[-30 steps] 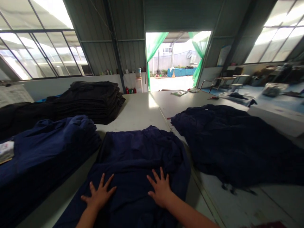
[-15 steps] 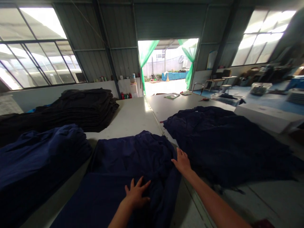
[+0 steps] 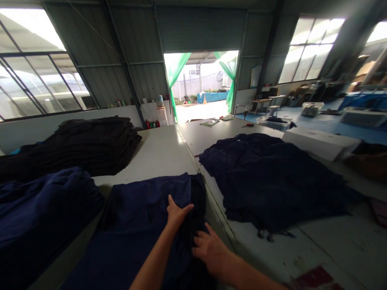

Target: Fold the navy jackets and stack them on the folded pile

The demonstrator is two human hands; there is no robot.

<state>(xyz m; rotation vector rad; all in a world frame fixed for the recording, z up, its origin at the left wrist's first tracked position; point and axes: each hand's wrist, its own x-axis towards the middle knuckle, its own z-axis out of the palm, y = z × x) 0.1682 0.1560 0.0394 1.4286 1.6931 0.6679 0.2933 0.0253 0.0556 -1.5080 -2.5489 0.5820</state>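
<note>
A navy garment [image 3: 136, 209] lies spread on the pale table [image 3: 157, 151] in front of me. My left hand [image 3: 177, 213] rests on its upper right part, thumb and index finger apart, holding nothing. Lower down, at the garment's right edge, is my right hand [image 3: 210, 247]; its fingers are bent and touch the darker cloth there, and whether they grip it cannot be made out. A broad heap of navy clothes [image 3: 272, 181] lies to the right. At the left are a navy pile [image 3: 51, 205] and, behind it, a stack of black clothes [image 3: 93, 141].
A white box [image 3: 320, 141] stands behind the navy heap, with a white basket [image 3: 275, 123] beyond it. A dark red item [image 3: 314, 278] lies near the table's front right. Flat packets [image 3: 210, 121] and a red-handled tool [image 3: 248, 125] sit at the far end.
My left hand has moved up the garment, and my right hand has come down along its right edge. That edge now lies straighter and further left. The view has turned slightly right.
</note>
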